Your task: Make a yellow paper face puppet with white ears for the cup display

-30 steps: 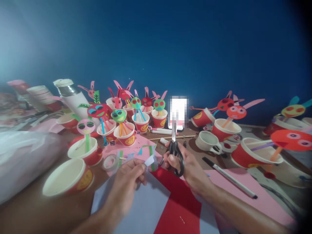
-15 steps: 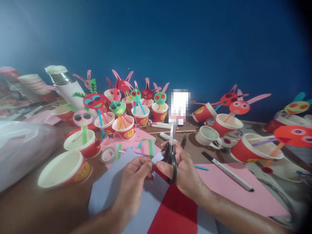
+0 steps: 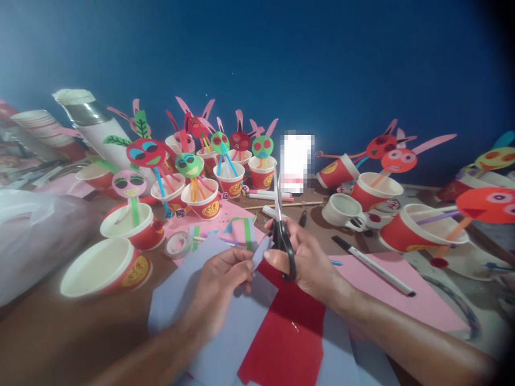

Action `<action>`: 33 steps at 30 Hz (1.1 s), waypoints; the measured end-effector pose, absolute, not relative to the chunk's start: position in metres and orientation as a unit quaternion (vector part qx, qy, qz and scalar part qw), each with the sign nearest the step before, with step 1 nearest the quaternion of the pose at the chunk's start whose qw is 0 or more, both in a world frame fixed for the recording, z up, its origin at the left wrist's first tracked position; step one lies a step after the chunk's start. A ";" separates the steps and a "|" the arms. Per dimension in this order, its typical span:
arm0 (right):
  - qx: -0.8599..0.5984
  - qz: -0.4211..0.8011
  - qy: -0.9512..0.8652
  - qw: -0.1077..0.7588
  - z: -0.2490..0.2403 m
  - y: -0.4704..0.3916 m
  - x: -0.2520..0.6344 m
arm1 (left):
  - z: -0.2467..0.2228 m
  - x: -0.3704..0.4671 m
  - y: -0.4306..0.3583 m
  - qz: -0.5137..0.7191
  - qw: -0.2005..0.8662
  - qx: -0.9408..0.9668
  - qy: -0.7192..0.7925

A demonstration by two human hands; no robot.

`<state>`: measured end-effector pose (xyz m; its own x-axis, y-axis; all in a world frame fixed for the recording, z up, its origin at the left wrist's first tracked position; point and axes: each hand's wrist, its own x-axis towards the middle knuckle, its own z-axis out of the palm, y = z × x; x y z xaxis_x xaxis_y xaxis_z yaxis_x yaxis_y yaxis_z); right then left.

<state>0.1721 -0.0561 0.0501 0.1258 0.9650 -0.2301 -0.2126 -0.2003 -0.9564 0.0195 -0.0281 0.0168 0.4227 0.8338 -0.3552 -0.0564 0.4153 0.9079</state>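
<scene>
Paper piece (image 3: 261, 254): pinched between fingertips of left hand (image 3: 220, 279), above pale sheet (image 3: 229, 335). Scissors (image 3: 279, 212): gripped in right hand (image 3: 308, 257), with blades upright, clear of the paper piece. Probably between snips (guess only). To cut: steady the paper piece, swing blades onto its edge. Versus a second ago: closer to right hand, tilted steeper; scissor tips now left of bright screen (image 3: 296, 163).
</scene>
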 end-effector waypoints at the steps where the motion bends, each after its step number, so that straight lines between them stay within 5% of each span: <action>1: -0.538 0.561 -0.362 0.515 0.049 -0.056 0.173 | 0.016 0.018 -0.027 0.305 0.713 0.460 0.432; 14: -0.556 0.489 -0.570 0.356 0.042 -0.061 0.186 | 0.027 0.016 -0.021 0.149 0.655 0.596 0.439; 33: -0.542 0.481 -0.587 0.361 0.044 -0.062 0.185 | 0.032 0.011 -0.015 0.126 0.663 0.608 0.418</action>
